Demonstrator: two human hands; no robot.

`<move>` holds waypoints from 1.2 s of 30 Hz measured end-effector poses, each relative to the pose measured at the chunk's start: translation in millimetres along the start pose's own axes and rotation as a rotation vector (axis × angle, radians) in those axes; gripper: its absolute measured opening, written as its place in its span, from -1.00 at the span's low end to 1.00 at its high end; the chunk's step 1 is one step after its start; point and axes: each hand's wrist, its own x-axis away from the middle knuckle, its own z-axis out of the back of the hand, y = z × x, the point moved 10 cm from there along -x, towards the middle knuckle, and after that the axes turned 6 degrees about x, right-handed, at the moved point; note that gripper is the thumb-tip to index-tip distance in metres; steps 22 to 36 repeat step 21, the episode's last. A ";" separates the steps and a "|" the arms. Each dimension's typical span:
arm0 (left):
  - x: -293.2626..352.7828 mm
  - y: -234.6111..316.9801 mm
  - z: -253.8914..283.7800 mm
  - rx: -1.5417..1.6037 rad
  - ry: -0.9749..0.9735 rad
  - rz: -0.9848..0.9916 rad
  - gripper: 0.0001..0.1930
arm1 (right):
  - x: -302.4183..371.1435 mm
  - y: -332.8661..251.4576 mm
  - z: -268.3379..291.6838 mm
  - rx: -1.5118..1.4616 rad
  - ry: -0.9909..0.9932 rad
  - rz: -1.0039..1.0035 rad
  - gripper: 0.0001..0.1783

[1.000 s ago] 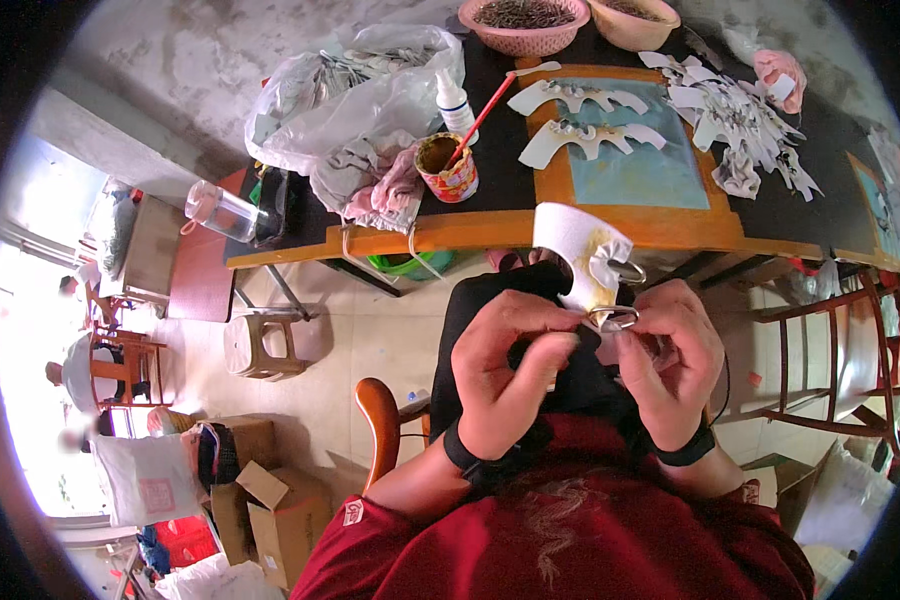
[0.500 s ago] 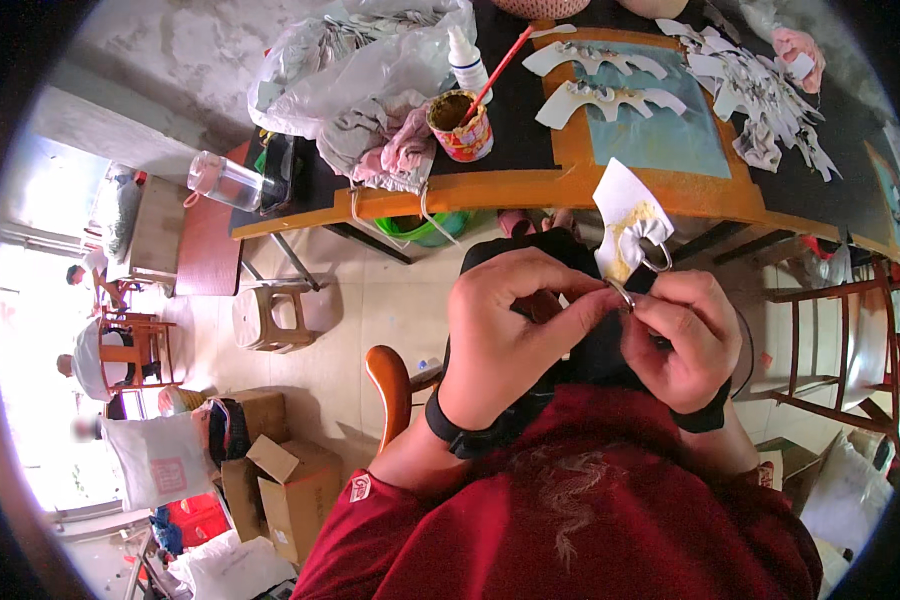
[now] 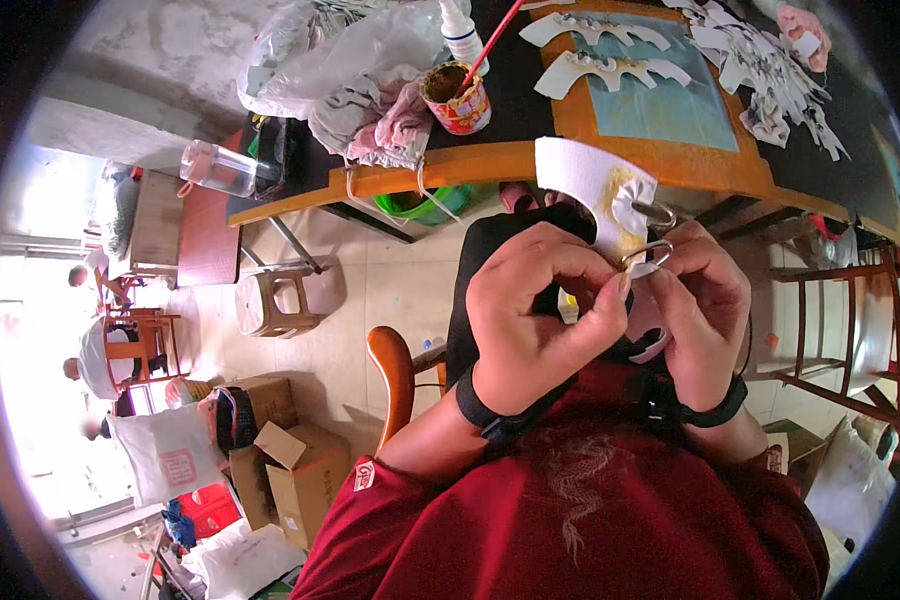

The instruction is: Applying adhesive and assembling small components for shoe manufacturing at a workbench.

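Held between my hands is a curved white cut piece (image 3: 575,180) with yellowish glue smears and folded, gathered tabs. Two metal rings (image 3: 660,214) pass through its tabs at the right side. My left hand (image 3: 545,310) is closed, its thumb and index finger pinching the piece by the lower ring. Opposite it, my right hand (image 3: 708,310) is also closed, with thumb and fingertips at the same ring and the edge of the piece. Part of the piece hangs below, between the hands. Similar white pieces with metal fittings (image 3: 610,75) lie on the table.
A patterned glue tub (image 3: 458,112) with a red stick stands on the table (image 3: 510,183) beside a white bottle (image 3: 460,35). Behind are a plastic bag (image 3: 370,60) and a pile of white pieces (image 3: 755,75). A stool (image 3: 270,305) and cardboard boxes (image 3: 305,480) are to the left.
The white piece has turned and spread to the left, so more of it shows. My right hand has shifted up slightly, and both rings now stand out more clearly.
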 end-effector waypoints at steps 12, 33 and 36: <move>16.9 -20.9 -5.1 0.398 0.118 0.245 -0.55 | 1.6 7.7 5.1 -0.156 0.076 -0.137 -0.97; 23.1 -51.0 -6.2 0.558 0.103 0.492 -0.74 | -0.2 -9.5 7.6 0.050 0.030 0.061 -0.89; 23.1 -51.0 -6.2 0.558 0.103 0.492 -0.74 | -0.2 -9.5 7.6 0.050 0.030 0.061 -0.89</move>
